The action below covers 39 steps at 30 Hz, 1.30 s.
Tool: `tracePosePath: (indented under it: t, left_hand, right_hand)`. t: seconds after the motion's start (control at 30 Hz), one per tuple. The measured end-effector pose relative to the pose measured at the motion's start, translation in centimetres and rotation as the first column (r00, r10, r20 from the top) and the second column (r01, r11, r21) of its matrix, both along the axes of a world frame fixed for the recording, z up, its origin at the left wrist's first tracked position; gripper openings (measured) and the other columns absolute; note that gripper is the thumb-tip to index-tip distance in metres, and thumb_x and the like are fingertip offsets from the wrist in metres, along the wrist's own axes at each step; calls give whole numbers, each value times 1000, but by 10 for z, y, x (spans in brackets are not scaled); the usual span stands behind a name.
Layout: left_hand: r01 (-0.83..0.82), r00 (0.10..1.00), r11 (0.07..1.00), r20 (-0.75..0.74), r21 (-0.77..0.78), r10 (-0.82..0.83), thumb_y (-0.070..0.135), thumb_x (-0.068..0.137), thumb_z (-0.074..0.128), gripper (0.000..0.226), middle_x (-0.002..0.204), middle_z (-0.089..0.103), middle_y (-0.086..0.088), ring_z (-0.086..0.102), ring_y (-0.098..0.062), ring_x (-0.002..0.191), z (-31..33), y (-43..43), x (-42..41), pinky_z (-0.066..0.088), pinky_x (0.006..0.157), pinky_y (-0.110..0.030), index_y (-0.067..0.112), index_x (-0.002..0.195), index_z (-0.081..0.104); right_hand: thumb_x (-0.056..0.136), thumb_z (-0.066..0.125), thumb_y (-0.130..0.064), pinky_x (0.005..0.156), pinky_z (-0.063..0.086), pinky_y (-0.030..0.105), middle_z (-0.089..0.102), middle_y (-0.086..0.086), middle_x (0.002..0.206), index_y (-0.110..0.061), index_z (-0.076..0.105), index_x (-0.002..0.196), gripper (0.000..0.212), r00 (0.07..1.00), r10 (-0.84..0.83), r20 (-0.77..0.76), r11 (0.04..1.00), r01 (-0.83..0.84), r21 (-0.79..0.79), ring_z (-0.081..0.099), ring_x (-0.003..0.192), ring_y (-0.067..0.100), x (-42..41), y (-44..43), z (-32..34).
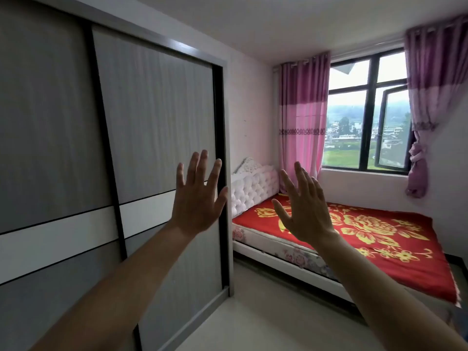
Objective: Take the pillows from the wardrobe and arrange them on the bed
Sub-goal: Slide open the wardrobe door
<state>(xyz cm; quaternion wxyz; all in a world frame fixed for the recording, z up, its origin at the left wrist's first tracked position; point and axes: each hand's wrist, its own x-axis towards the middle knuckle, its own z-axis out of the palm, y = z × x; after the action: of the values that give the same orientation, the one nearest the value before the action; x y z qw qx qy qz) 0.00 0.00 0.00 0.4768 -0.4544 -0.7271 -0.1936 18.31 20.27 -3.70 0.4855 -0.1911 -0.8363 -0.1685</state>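
Out in front of you, both arms are raised with the backs of the hands toward the camera: your left hand (196,198) is flat and its fingers (201,171) are fanned apart, gripping nothing, and it shows against the right edge of the wardrobe (76,148); whether it touches the door cannot be told from this view. Your right hand (304,211) is likewise splayed and empty, held up in the air in front of the bed (354,236). On your left the wardrobe fills the view, its grey sliding doors (157,117) drawn across with a pale band running over them at mid height, so the pillows are not visible anywhere; its inside is hidden behind the panels. Just beside the wardrobe's right side stands the bed, its white tufted headboard (253,186) against the wall and a red cover with yellow flowers (374,229) spread over the mattress, with a floral mattress edge showing below it. Behind the bed a dark-framed window (367,117) has one pane swung open, flanked by pink and purple curtains (301,117), the right one knotted. Pale floor (266,312) lies between you and the bed.
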Motion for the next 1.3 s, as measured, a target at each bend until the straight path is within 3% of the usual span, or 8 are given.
tracePosePath:
  t: [0.37,0.6,0.83,1.3]
  left_hand:
    - [-89,991,985,86,-150,102,55,96,22,68,163,3,-15,0,-32,150,-57,74,-76,10,116,-64,19,153,19]
    - [-137,982,977,108,-161,155,55,95,22,69,162,5,-16,2,-33,150,-78,157,-196,13,115,-65,18,153,18]
    - [-137,970,979,179,-151,164,56,95,20,69,163,1,-14,-2,-30,150,-66,237,-335,9,117,-63,20,154,14]
    - [-237,936,955,220,-180,274,55,94,19,70,162,3,-16,-1,-31,150,-93,394,-521,9,117,-62,18,153,13]
  right_hand:
    - [96,35,-60,119,20,53,0,18,164,-19,19,156,75,990,-39,134,997,48,-64,10,151,33,-55,93,-54]
    - [96,26,-65,119,17,54,-3,17,164,-23,12,157,75,969,-83,232,988,110,-106,5,151,32,-172,176,-78]
    - [96,21,-65,121,14,54,-3,16,163,-23,15,156,74,954,-96,285,979,142,-144,5,151,31,-308,256,-56]
    - [98,29,-60,123,5,48,-4,14,164,-23,11,157,72,957,48,285,977,14,-214,0,152,28,-514,446,-80]
